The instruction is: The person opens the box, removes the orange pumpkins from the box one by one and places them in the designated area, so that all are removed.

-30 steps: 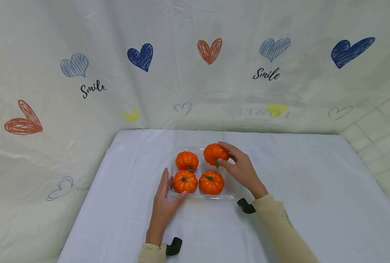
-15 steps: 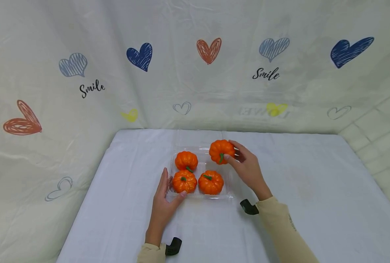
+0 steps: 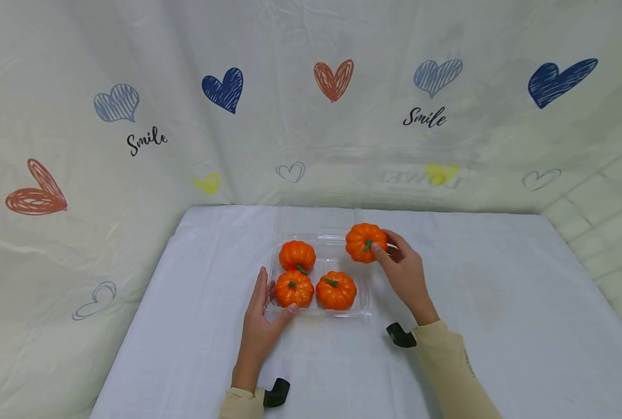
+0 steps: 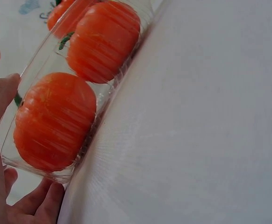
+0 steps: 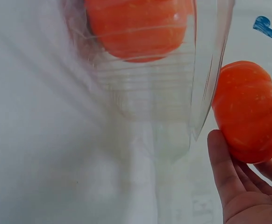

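Observation:
Three small orange pumpkins, one at the back left [image 3: 297, 255], one at the front left [image 3: 294, 289] and one at the front right [image 3: 336, 290], sit in a clear plastic clamshell box [image 3: 363, 302]. My left hand [image 3: 263, 326] grips the box's front left corner, thumb on the front rim [image 4: 21, 164] and fingers along the side. Above the box's back right corner, my right hand [image 3: 406, 273] holds a fourth orange pumpkin [image 3: 364, 243] between thumb and fingers. In the right wrist view this pumpkin [image 5: 248, 112] is beyond the box wall, fingers beneath it.
The box's clear lid [image 3: 316, 220] lies opened toward the back of the white-covered table [image 3: 499, 302]. Behind the table hangs a pale curtain [image 3: 269, 128] printed with hearts. Each wrist wears a black camera; the right one [image 3: 401, 336] shows beside the sleeve.
My right hand has moved right with the pumpkin, from over the box's back right compartment to its back right corner. The left hand and the box have stayed in place.

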The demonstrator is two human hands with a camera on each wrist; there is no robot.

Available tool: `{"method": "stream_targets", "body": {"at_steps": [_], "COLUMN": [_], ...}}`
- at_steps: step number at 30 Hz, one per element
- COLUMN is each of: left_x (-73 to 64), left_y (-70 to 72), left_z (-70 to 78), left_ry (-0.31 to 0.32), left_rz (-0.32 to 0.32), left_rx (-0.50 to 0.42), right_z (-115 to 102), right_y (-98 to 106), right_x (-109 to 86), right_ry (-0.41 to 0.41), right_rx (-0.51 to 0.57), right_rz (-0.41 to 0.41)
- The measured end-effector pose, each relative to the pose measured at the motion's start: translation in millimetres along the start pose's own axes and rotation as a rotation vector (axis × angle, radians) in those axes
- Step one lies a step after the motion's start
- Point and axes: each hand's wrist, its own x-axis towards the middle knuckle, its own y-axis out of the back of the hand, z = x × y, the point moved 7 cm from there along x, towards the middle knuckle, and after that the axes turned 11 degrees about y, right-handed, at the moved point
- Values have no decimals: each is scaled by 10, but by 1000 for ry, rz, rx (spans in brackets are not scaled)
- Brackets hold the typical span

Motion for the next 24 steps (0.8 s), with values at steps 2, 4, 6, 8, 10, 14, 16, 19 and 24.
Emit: {"method": "stream_targets", "body": {"at_steps": [2,4,6,8,10,14,16,19,24], "left_x": [0,1,1,2,3,3,4,5,6], "left_y": [-2,-4,-5,-5,-6,-6,-9,-8,-10], "left_z": [-2,-5,-4,-1,3,9,8,7,9], "left_ry": [2,6,8,12,15,16,15,14,7], "left_rz": [0,1,3,6,7,5,3,4,7], "left_rx": [2,6,11,15,18,14,11,8,8], "right_z": [29,61,78,92,106,129,144,172,220], "right_y": [32,62,98,138,177,252,286,335,387], "right_x": [-14,-24,-39,-57,-76,-113,-132,-161,-203], "right_ry": [-14,-27,-34,-39,-41,-48,-54,-70,-103], "right_rx": [-9,-16,-21,-20,-16,-12,-21,-17,-12], "right_rz": [18,37,55,75,94,138,157,185,209]}}
